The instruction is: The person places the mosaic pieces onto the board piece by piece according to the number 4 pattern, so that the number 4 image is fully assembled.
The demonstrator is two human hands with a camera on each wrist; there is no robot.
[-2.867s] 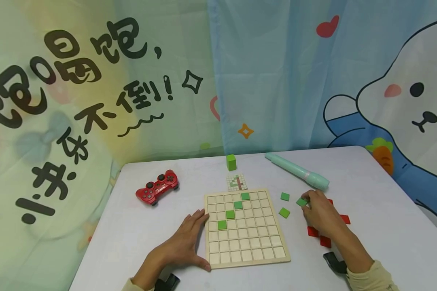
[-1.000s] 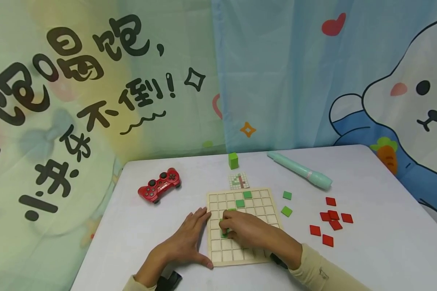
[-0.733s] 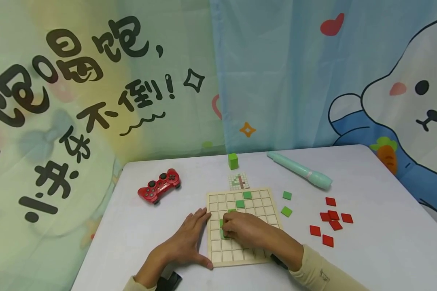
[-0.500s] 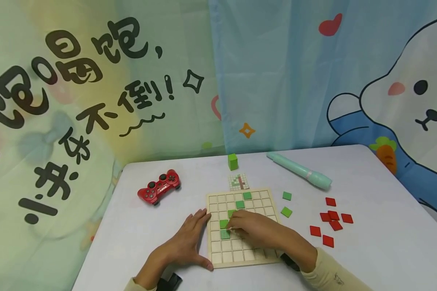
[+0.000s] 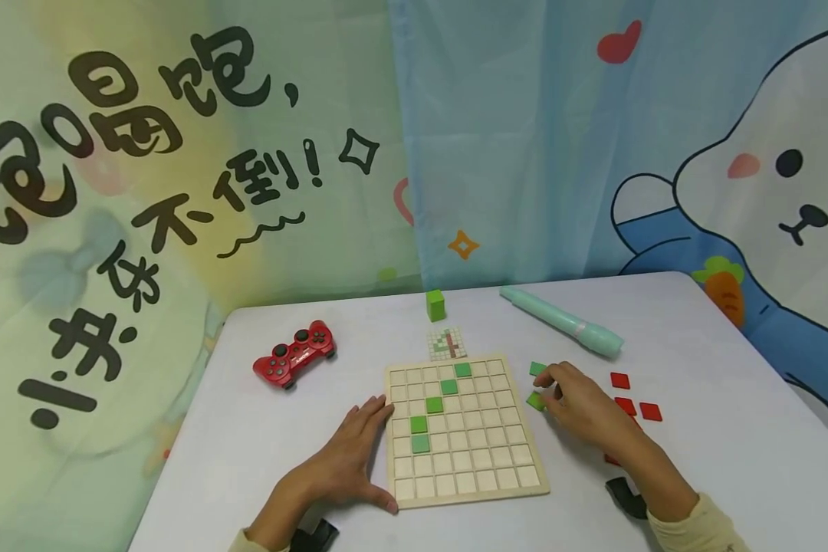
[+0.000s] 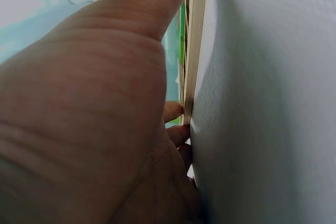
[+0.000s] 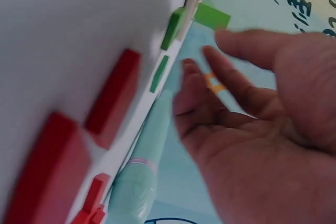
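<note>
My left hand (image 5: 341, 464) rests against the left edge of a wooden grid board (image 5: 483, 460), fingers straight and thumb at the near corner. In the left wrist view the palm stands beside the board's side edge (image 6: 197, 35). Several green square tiles lie in the board's cells, in a slanting row ending at a darker green tile (image 5: 420, 444). Right of the board, my right hand (image 5: 589, 406) hovers over two loose green tiles, a far one (image 5: 537, 369) and a near one (image 5: 535, 401). Its fingers are loosely bent, with nothing between them in the right wrist view.
Several red tiles (image 5: 652, 412) lie right of and partly behind the right hand. A small pattern card (image 5: 446, 345) and a green cube (image 5: 435, 306) stand beyond the board. A red game controller (image 5: 294, 355) sits back left, a mint tapered tube (image 5: 562, 320) back right.
My right hand brought a green tile from the right into a left-side cell, let it go, then moved back right over the loose green tiles. The left hand stayed at the board.
</note>
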